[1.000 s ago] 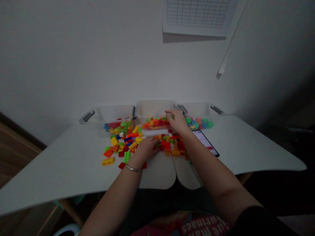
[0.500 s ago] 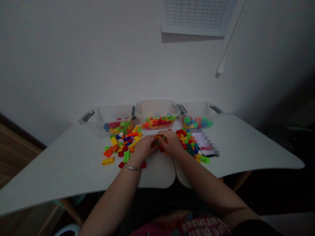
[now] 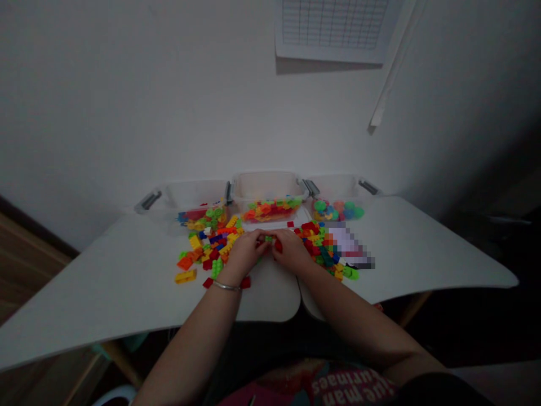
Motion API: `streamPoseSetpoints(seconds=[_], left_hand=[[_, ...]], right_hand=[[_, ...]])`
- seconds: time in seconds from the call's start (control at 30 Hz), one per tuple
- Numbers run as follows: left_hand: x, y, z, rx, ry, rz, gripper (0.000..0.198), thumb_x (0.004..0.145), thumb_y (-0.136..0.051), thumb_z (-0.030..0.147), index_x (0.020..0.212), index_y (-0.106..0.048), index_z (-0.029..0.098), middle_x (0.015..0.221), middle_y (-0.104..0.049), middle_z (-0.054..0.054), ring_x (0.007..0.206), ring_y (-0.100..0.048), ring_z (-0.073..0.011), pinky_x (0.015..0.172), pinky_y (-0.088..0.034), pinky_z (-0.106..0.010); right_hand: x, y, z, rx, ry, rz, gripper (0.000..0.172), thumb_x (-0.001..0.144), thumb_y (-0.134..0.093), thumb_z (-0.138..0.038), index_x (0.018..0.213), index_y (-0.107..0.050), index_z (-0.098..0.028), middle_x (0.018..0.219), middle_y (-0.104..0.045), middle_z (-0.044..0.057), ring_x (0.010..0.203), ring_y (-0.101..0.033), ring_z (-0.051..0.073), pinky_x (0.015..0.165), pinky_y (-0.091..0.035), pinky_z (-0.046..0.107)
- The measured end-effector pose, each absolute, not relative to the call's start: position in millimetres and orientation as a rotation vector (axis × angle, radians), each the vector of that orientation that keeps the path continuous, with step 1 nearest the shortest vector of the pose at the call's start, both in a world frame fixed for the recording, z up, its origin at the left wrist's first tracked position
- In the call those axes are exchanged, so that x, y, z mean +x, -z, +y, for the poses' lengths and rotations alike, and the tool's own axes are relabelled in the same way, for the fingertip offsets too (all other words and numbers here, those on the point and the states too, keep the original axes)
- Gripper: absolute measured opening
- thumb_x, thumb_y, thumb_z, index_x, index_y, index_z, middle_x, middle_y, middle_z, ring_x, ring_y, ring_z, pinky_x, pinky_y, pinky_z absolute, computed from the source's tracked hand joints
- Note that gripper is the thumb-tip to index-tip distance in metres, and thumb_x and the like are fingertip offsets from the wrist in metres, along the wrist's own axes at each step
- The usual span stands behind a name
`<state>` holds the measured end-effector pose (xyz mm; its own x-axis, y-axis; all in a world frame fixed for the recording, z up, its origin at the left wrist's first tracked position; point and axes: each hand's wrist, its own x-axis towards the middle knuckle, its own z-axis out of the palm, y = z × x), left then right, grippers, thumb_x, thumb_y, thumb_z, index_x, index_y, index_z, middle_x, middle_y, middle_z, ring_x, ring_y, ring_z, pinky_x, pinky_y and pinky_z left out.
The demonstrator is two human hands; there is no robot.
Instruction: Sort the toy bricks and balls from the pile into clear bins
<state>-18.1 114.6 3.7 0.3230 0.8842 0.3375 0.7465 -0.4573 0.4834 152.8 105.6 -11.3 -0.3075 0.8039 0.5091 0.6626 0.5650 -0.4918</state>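
My left hand (image 3: 245,251) and my right hand (image 3: 292,251) meet over the middle of the white table, fingertips nearly touching. A small green toy brick (image 3: 269,239) shows between them, pinched in the fingers of my left hand. Against the fingers of my right hand is a red toy brick (image 3: 278,246), partly covered by them. Whether the two bricks are joined, I cannot tell. Loose bricks of many colours (image 3: 216,239) lie beside my left hand, and another pile of bricks (image 3: 315,239) spreads beside my right.
Three clear plastic bins stand along the wall: a left bin (image 3: 196,192), a middle bin (image 3: 268,185) and a right bin (image 3: 336,189), each with coloured pieces inside. A pixelated sheet (image 3: 349,245) lies right of the bricks. The table (image 3: 270,299) has a seam at its front.
My right hand has shifted slightly lower, and its fingers have drawn back a little. The green and red bricks between my hands show more plainly now.
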Motion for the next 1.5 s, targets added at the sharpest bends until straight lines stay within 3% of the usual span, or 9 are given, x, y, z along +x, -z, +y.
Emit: streamPoseSetpoints(seconds=[0.4, 0.6, 0.8, 1.0, 1.17, 1.5], left_hand=[[-17, -5, 115, 2.354, -0.843, 1.433, 0.021, 0.089, -0.056, 0.028, 0.106, -0.065, 0.019, 0.094, -0.071, -0.006, 0.086, -0.064, -0.019, 0.078, -0.049, -0.031], [-17, -7, 113, 2.411, -0.834, 1.468, 0.025, 0.092, -0.049, 0.027, 0.109, -0.064, 0.018, 0.1, -0.07, -0.007, 0.092, -0.064, -0.0203, 0.083, -0.048, -0.033], [-14, -12, 108, 2.557, -0.687, 1.633, 0.023, 0.09, -0.048, 0.023, 0.105, -0.064, 0.016, 0.105, -0.067, -0.01, 0.098, -0.062, -0.0226, 0.089, -0.046, -0.036], [-13, -14, 104, 2.606, -0.602, 1.729, 0.023, 0.09, -0.05, 0.026, 0.104, -0.065, 0.017, 0.104, -0.068, -0.01, 0.099, -0.062, -0.0231, 0.089, -0.046, -0.037], [-13, -11, 106, 2.632, -0.578, 1.726, 0.026, 0.09, -0.051, 0.028, 0.108, -0.065, 0.017, 0.106, -0.068, -0.011, 0.103, -0.061, -0.0247, 0.093, -0.045, -0.039], [-14, -8, 108, 2.634, -0.569, 1.715, 0.026, 0.089, -0.051, 0.029, 0.109, -0.065, 0.017, 0.108, -0.068, -0.01, 0.104, -0.06, -0.0262, 0.095, -0.044, -0.041]], right_hand=[[155, 14, 108, -1.126, -0.307, -1.993, 0.035, 0.082, -0.057, -0.012, 0.116, -0.063, -0.02, 0.114, -0.067, 0.008, 0.11, -0.059, 0.021, 0.099, -0.044, 0.039], [156, 12, 111, -1.098, -0.333, -1.821, 0.021, 0.083, -0.058, -0.019, 0.103, -0.067, -0.02, 0.101, -0.07, 0.007, 0.097, -0.062, 0.021, 0.092, -0.048, 0.037], [163, 3, 117, -1.078, -0.383, -1.509, 0.024, 0.084, -0.054, -0.028, 0.103, -0.067, -0.02, 0.098, -0.068, 0.007, 0.085, -0.064, 0.02, 0.084, -0.052, 0.036], [183, -21, 133, -1.007, -0.201, -1.337, 0.025, 0.084, -0.055, -0.03, 0.103, -0.066, -0.02, 0.107, -0.065, 0.01, 0.101, -0.061, 0.021, 0.089, -0.052, 0.038], [195, -52, 151, -0.997, -0.062, -1.423, 0.024, 0.083, -0.055, -0.026, 0.103, -0.066, -0.021, 0.105, -0.066, 0.008, 0.091, -0.062, 0.02, 0.086, -0.052, 0.037], [190, -84, 179, -1.355, 0.045, -1.865, 0.025, 0.084, -0.05, -0.017, 0.099, -0.07, -0.015, 0.107, -0.067, 0.012, 0.101, -0.061, 0.023, 0.095, -0.045, 0.037]])
